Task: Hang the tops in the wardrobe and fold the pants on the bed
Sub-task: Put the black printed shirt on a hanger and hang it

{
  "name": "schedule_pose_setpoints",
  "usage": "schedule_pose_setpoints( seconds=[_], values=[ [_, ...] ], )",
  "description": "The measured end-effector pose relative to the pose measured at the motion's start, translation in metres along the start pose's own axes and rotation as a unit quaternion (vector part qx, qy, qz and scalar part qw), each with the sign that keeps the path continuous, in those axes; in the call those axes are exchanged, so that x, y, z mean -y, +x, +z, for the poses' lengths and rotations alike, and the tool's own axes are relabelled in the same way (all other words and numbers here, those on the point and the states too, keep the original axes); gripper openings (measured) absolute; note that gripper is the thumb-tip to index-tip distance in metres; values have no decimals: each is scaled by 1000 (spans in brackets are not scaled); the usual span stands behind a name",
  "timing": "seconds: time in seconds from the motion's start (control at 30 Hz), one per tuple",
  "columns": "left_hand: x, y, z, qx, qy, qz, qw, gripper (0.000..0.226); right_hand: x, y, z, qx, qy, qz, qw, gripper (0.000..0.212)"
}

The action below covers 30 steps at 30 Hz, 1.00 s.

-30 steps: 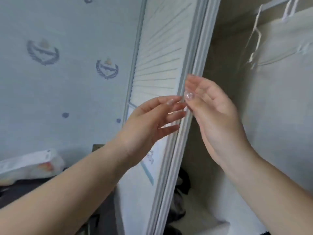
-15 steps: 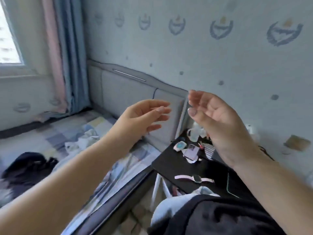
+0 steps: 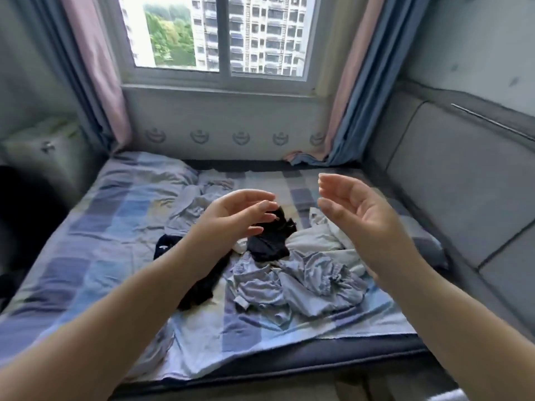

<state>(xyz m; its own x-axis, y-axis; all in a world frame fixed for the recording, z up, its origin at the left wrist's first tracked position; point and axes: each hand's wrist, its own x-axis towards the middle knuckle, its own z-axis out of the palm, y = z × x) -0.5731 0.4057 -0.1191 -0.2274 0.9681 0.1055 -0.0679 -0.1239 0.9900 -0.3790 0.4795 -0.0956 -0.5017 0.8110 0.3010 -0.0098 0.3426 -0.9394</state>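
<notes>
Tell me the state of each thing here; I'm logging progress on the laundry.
left hand: open, empty, above the bed
right hand: open, empty
black garment: crumpled, unfolded
light blue garment: crumpled, unfolded
white garment: crumpled
bed: sheet wrinkled
curtains: drawn open

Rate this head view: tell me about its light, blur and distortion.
Head view: daylight from the window is overexposed at its left; wide-angle bending bows the curtains and headboard; left hand and right hand smear slightly; clothes on bed stay legible.
</notes>
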Motion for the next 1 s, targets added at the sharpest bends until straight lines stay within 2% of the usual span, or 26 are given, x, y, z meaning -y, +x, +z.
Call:
schedule_pose_setpoints(
  seconds=[0.17, 0.33, 0.47, 0.57, 0.7, 0.83, 1.0],
  values=[
    [30, 11, -60, -90, 21, -35, 995, 32, -45, 51, 41, 88, 48, 40, 994, 32],
    [54, 37, -102, -177, 31, -81, 980, 31, -108, 107, 60, 119, 77, 119, 983, 40],
    [80, 53, -142, -259, 43, -124, 957, 14, -152, 148, 88, 167, 80, 157, 970, 32],
    [102, 53, -169, -323, 22, -158, 933, 14, -175, 168, 116, 204, 86, 179, 958, 34],
    [137, 51, -198, -383, -23, -206, 900, 16, -203, 188, 152, 248, 71, 222, 940, 22],
    [181, 52, -236, -417, -66, -258, 869, 17, -240, 211, 187, 244, 67, 285, 925, 16],
    [248, 62, -302, -414, -79, -328, 845, 15, -299, 223, 249, 198, 48, 353, 913, 15]
  ],
)
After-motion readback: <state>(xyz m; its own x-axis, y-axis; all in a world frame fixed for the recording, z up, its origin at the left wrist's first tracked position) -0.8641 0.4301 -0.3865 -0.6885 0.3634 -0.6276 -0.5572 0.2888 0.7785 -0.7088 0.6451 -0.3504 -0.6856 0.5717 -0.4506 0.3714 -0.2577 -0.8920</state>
